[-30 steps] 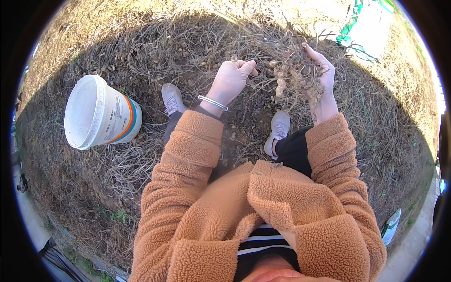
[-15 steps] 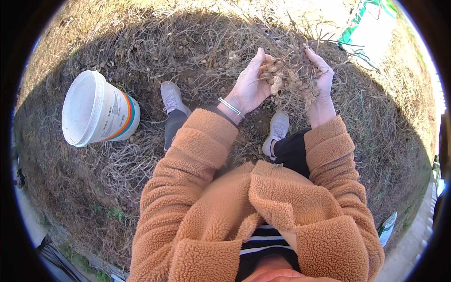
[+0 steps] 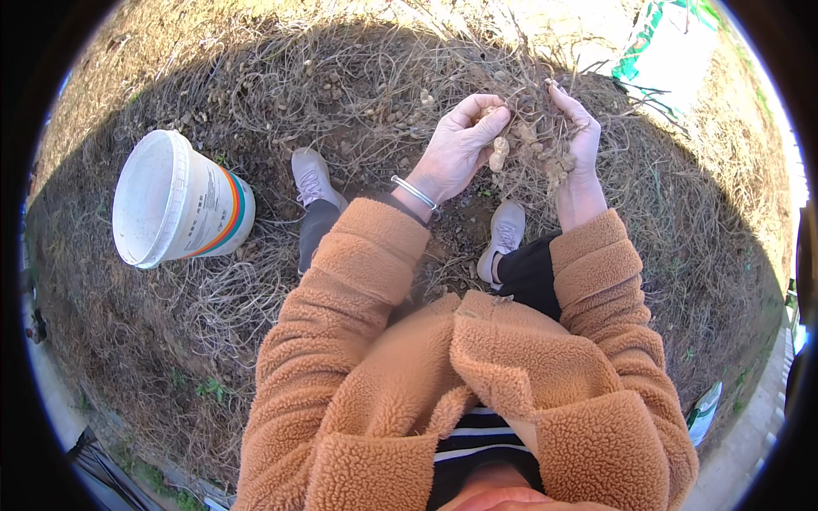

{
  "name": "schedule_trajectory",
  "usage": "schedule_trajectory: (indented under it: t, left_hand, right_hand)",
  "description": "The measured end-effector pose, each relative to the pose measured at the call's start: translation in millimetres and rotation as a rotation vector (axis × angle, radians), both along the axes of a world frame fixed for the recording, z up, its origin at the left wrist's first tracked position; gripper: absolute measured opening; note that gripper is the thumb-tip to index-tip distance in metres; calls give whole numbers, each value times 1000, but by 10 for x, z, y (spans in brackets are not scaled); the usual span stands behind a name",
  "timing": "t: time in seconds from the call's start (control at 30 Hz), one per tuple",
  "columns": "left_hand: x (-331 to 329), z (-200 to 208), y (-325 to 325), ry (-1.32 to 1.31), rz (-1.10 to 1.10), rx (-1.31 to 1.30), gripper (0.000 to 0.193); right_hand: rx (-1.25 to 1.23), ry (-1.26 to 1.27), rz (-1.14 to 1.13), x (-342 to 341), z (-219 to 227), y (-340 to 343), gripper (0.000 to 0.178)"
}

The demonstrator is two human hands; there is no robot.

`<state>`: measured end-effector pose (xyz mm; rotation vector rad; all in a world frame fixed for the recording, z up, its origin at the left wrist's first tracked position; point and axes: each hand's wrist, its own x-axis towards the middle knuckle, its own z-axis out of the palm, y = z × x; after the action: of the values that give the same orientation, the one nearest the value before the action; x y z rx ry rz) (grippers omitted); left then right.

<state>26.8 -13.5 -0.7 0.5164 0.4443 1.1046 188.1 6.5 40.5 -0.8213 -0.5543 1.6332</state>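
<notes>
My left hand (image 3: 457, 146) is closed on tan peanut pods, with thumb and fingers pinched together. One peanut pod (image 3: 498, 154) hangs out below its fingers. Just to the right, my right hand (image 3: 581, 140) grips a dry peanut plant (image 3: 532, 128), its brown stems and soil-crusted roots spreading between the two hands. More stems reach away beyond the fingertips. Some pods among the roots are hard to tell from the clods of soil.
A white bucket (image 3: 153, 200) with coloured stripes leans on the ground at the left. Dry vines (image 3: 247, 298) and scattered pods cover the soil around my shoes (image 3: 313, 177). A white and green sack (image 3: 669, 55) lies at the far right.
My left hand has gone from open with the palm turned up under the pods to closed around them. The right hand keeps its hold, nearly still.
</notes>
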Motion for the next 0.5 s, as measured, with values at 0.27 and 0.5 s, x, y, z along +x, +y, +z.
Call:
schedule_trajectory:
  t: [0.27,0.5]
  left_hand:
    - [-53,-36,62,456,-25,127,16]
    - [-144,51,59,391,-98,-136,20]
  right_hand:
    - [-40,-151,-41,-24,-125,37,8]
    - [-123,-344,-88,-123,-84,-17,9]
